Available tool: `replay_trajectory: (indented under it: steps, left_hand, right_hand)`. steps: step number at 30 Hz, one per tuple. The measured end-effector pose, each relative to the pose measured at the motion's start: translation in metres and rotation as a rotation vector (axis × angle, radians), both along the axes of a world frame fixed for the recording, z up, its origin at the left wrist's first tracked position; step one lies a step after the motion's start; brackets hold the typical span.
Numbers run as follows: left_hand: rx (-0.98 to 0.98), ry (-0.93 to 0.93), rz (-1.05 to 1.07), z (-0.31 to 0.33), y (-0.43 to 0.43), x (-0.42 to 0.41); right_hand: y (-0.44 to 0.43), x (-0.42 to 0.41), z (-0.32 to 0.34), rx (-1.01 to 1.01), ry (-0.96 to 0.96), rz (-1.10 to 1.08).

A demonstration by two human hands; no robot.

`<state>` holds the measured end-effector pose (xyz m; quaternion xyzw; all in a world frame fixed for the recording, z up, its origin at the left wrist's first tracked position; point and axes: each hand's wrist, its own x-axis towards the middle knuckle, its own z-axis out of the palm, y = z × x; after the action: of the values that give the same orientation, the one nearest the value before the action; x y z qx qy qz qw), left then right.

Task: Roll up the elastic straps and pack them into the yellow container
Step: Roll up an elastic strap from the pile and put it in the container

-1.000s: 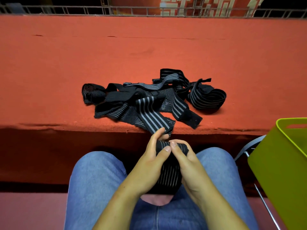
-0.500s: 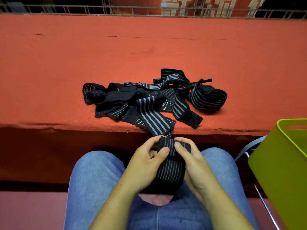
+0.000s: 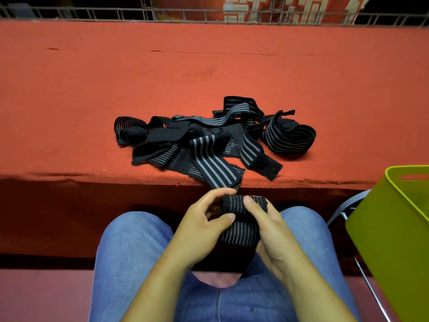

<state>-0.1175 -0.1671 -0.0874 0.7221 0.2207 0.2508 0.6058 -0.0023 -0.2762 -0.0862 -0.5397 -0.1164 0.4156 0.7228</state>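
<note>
Now the roll at the top of the strap (image 3: 241, 219) looks thicker than half a second ago, above the lap before the counter (image 3: 92, 101). Left hand (image 3: 199, 231) and right hand (image 3: 271, 231) both pinch it, thumbs on top, fingers curled around its ends.

**Strap part-rolled above the lap**

The left grip (image 3: 204, 226) and right grip (image 3: 271, 233) both hold a black, grey-striped elastic strap (image 3: 241, 228) over blue jeans (image 3: 130, 247). The strap's far end is wound into a small roll. The left thumb and fingers pinch this roll from the side, and the right thumb presses on top of it. The unrolled part hangs between the knees. Beyond, a tangled pile of straps (image 3: 209, 140) lies on the red felt table (image 3: 209, 73), with one end at the near edge. The yellow container (image 3: 394, 228) stands at the right, near the right knee.
</note>
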Motion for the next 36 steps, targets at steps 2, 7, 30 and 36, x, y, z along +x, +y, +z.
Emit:
replay_trajectory:
  steps: [2,7,30,36]
  left_hand:
    - [-0.054,-0.009,-0.014,0.002,-0.001,0.000]
    - [-0.108,0.012,0.036,0.002,-0.002,0.003]
    - [-0.216,-0.021,0.051,0.000,-0.004,0.001]
    - [-0.155,-0.019,0.049,-0.002,-0.002,0.000]
  right_hand:
    - [-0.001,0.000,0.001,0.001,0.002,-0.012]
    - [-0.002,0.000,0.000,0.033,-0.053,0.014]
    - [-0.003,0.000,-0.003,0.024,-0.056,0.052]
    - [-0.003,0.003,-0.009,0.033,-0.107,0.059]
